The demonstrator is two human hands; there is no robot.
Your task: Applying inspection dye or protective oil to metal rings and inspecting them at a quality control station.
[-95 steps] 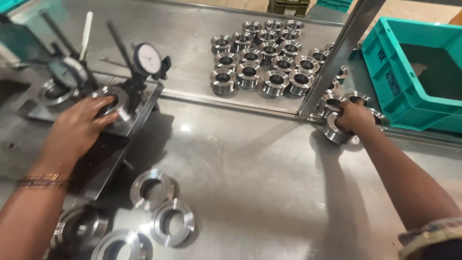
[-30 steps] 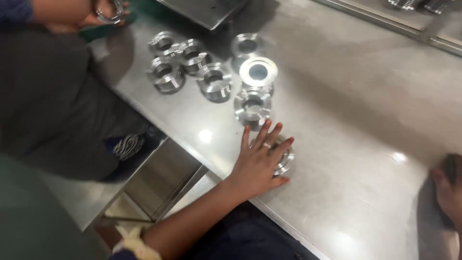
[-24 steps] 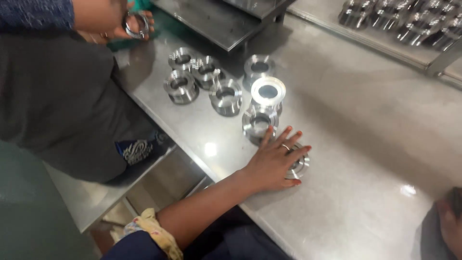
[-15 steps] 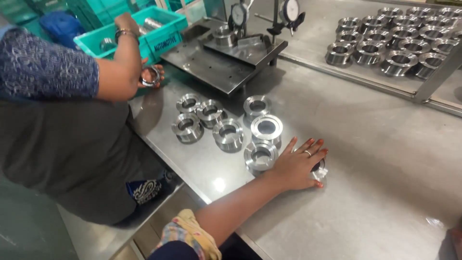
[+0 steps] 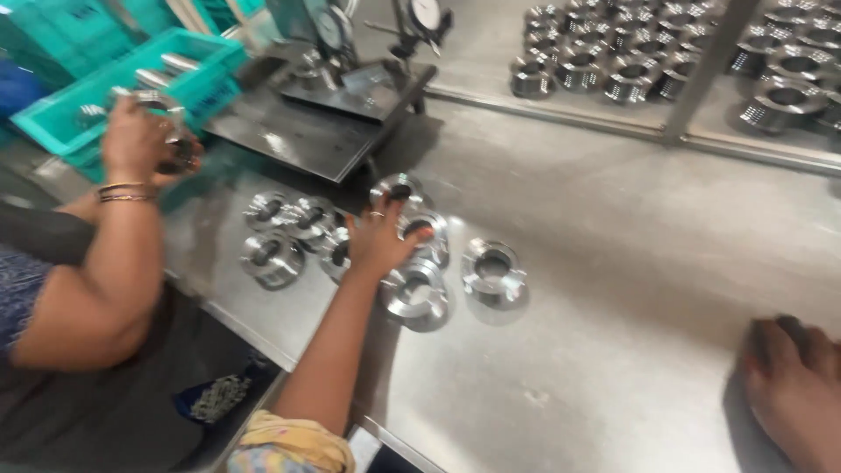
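Note:
My left hand [image 5: 377,241] reaches over a cluster of shiny machined metal rings [image 5: 273,258] near the steel table's front edge. Its fingers are spread and rest on one ring [image 5: 431,235], without closing on it. Another ring [image 5: 416,300] lies just below the hand, and a single ring [image 5: 493,271] sits apart to the right. My right hand [image 5: 793,390] lies flat on the table at the bottom right, blurred, with nothing in it.
A co-worker at the left holds a metal part in a raised hand [image 5: 140,144] beside a teal crate [image 5: 131,74]. A dark gauge stand with dial gauges [image 5: 350,96] stands behind the cluster. Several more rings [image 5: 613,74] sit beyond a metal rail [image 5: 701,79].
My left hand has left the single ring and moved left onto the cluster. My right hand has come into view at the bottom right. The view has swung right and upward.

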